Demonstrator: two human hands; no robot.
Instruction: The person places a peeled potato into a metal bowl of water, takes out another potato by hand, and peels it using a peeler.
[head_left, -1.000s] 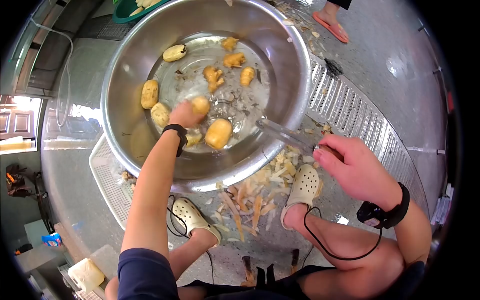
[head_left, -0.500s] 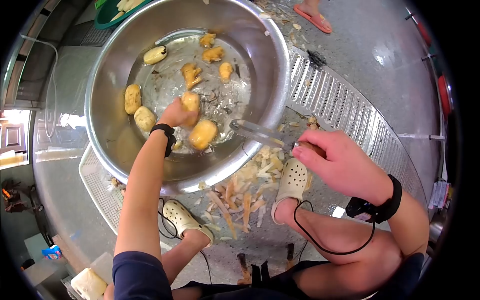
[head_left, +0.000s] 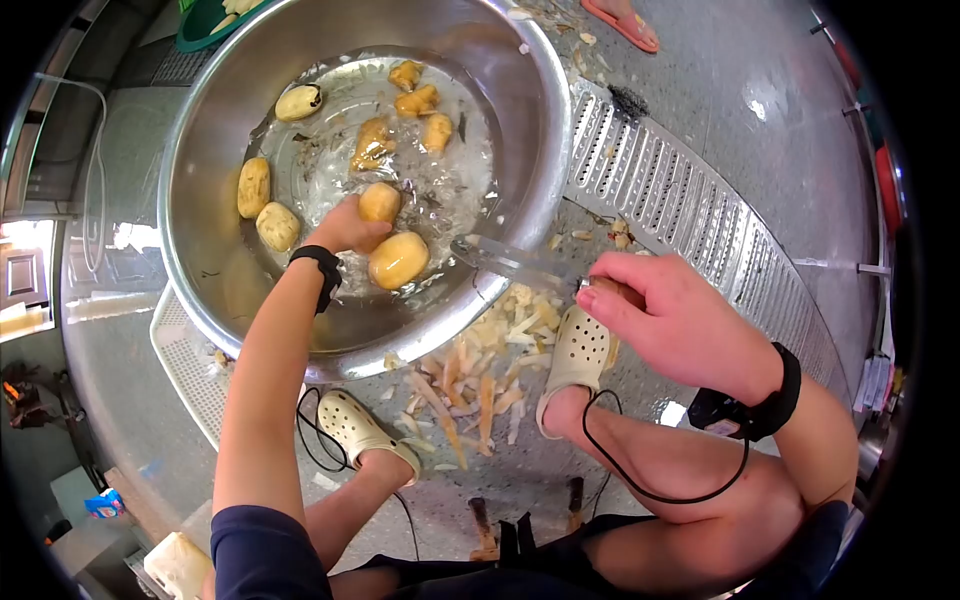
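Hand, left: grasping rounded yellow tuber, midway across round silver metal basin.
Hand, right: clenched on brown-handled metal blade, which reaches over basin's lower-right rim.
Neighbour: larger oval yellow tuber, nearer the lower rim.

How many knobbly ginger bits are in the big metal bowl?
4 in the bowl: a top piece, a second piece just below, a third piece below that, and a fourth piece left of that, nearer the left hand. Others might hide underwater.
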